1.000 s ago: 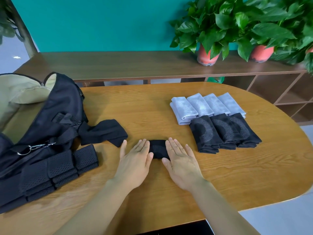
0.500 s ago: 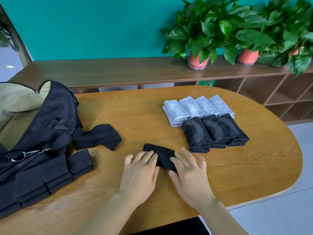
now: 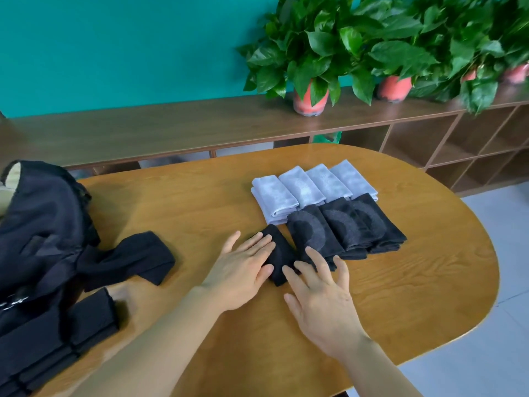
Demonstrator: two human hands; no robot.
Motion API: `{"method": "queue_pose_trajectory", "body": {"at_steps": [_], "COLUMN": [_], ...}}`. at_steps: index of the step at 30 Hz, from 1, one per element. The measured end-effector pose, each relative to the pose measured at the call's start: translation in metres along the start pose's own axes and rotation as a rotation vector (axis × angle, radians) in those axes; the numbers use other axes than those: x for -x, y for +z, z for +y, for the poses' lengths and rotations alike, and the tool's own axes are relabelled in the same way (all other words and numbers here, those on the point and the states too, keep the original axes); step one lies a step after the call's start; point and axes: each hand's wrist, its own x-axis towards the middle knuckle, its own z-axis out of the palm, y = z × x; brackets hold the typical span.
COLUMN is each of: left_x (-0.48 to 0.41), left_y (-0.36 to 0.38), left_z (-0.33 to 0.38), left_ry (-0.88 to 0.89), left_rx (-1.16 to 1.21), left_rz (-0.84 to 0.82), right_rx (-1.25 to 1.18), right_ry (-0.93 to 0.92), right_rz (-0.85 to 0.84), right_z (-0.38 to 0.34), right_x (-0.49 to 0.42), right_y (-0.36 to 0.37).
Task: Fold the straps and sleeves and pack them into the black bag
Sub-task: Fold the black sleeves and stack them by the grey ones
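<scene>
The left hand (image 3: 243,270) is lying flat, fingers straight, pressing on a folded black sleeve (image 3: 282,253) on the table (image 3: 400,282). The right hand (image 3: 323,299) is resting just right of it, its spread fingers touching the sleeve's near edge and the near end of the black row (image 3: 343,227). The sleeve is touching that row's left piece. A grey row (image 3: 303,187) is lying just beyond. At far left, a bag (image 3: 40,224) is lying open, with a loose sleeve (image 3: 134,259) beside it and stacked straps (image 3: 57,339) nearer. Plants (image 3: 315,47) are standing on the far shelf (image 3: 171,127).
</scene>
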Motion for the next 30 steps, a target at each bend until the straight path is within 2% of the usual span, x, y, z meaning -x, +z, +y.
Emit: {"method": "queue_pose_trajectory", "body": {"at_steps": [14, 23, 30], "left_x": [-0.031, -0.035, -0.002], "left_y": [0.002, -0.001, -0.005], "left_z": [-0.016, -0.011, -0.016], "left_ry": [0.094, 0.081, -0.001], "left_rx": [0.007, 0.002, 0.038], "left_rz": [0.003, 0.018, 0.106], "right_rx": [-0.062, -0.046, -0.043], "right_ry": [0.061, 0.064, 0.050], "right_rz": [0.113, 0.151, 0.158], "right_z": [0.008, 0.006, -0.006], "right_x": [-0.018, -0.021, -0.019], "right_y": [0.017, 0.017, 0.009]}}
